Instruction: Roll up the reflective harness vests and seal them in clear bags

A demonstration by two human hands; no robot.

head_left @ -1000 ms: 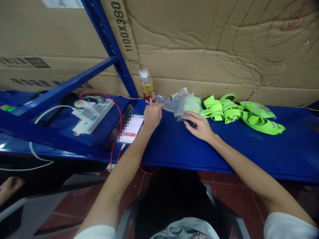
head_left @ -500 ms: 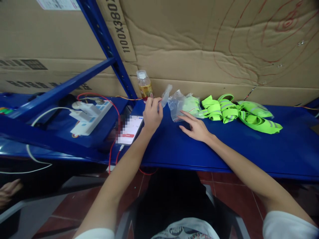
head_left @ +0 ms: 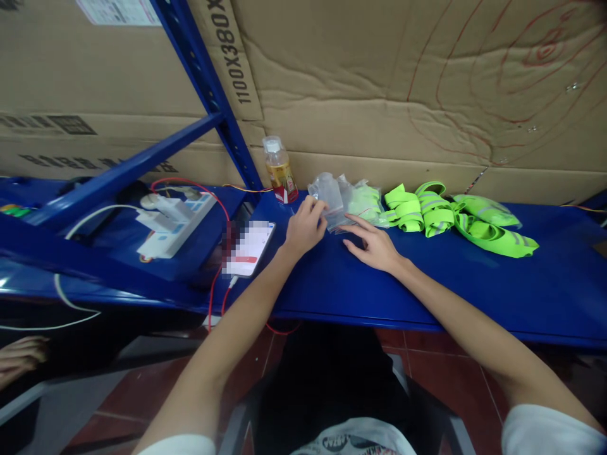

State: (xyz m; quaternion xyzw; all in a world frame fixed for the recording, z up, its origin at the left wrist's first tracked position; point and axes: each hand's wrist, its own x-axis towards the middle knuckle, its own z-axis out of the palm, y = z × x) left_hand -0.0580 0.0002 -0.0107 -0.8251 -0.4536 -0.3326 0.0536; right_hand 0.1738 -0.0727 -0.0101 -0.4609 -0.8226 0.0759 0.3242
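Note:
My left hand pinches a small clear plastic bag and holds it over a loose pile of clear bags on the blue shelf. My right hand rests beside the pile with fingers stretched out, fingertips touching the pile's front edge. Some bags in the pile hold neon green material.
Neon green reflective bands lie in a row to the right. A small drink bottle stands against the cardboard wall. A phone lies left of my left hand, with a white power strip and cables further left. Another person's hand shows lower left.
My left hand lifted one clear bag off the shelf, raised it, then carried it rightward onto the pile. My right hand stayed at the pile's edge.

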